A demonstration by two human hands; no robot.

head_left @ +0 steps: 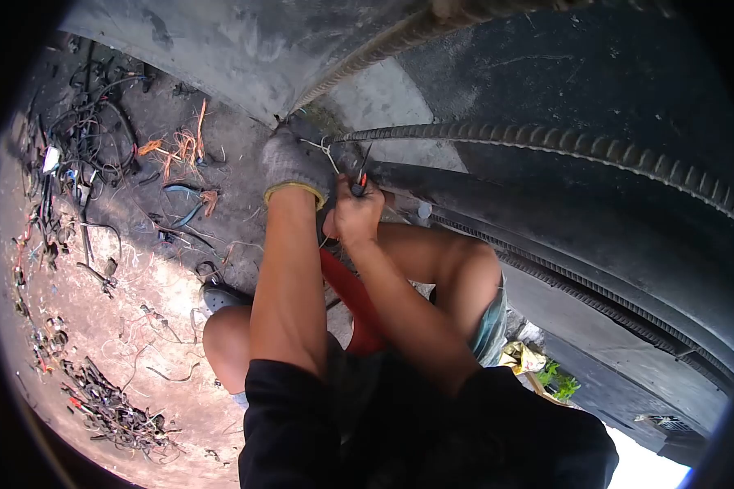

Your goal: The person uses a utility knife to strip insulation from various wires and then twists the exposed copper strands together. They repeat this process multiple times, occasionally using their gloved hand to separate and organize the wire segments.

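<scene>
My left hand (294, 163), in a grey work glove with a yellow cuff, presses against ribbed steel bars (546, 147) where they meet the concrete. A thin tie wire (328, 151) loops at that spot beside the glove. My right hand (355, 216), bare, grips pliers (359, 175) with red-and-black handles, whose jaws point up at the wire. Both hands are close together at the bar joint. My knees and a red strip of cloth show below the arms.
Ribbed rebar (612, 301) runs in curved lines to the right along dark formwork. Tangled scrap wires (81, 155) and orange strands (179, 151) litter the ground at left. More wire scraps (114, 407) lie at lower left. A grey sandal (220, 297) sits by my knee.
</scene>
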